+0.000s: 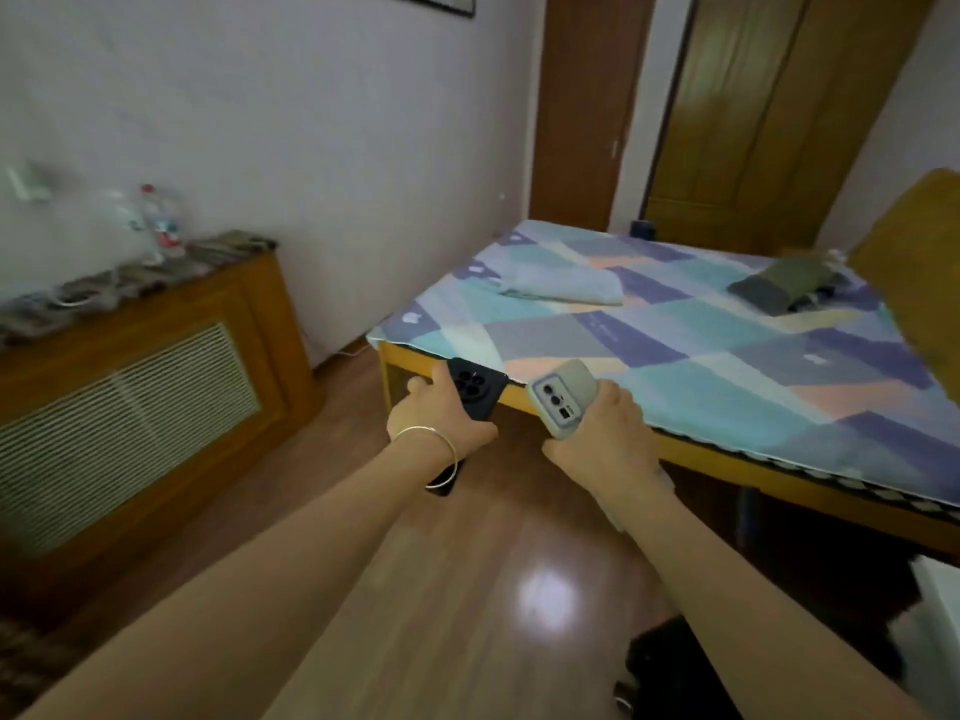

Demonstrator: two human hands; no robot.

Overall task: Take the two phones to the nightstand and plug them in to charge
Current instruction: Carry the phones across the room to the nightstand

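Near the bed's foot corner (pixel 395 356), left hand (pixel 441 423) grips the dark phone (pixel 475 389) and right hand (pixel 605 433) the grey phone (pixel 563 394); nightstand not visible, transport and plugging remain.

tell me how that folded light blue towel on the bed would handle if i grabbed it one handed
The folded light blue towel looks soft and slumped, so it would likely go floppy and unfold. It seems thin, so probably light. Cloth on the patchwork bedsheet should drag, not slide freely.

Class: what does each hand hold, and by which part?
The left hand grips the black phone by its lower half; the right hand grips the grey phone likewise. Both camera ends stick out.
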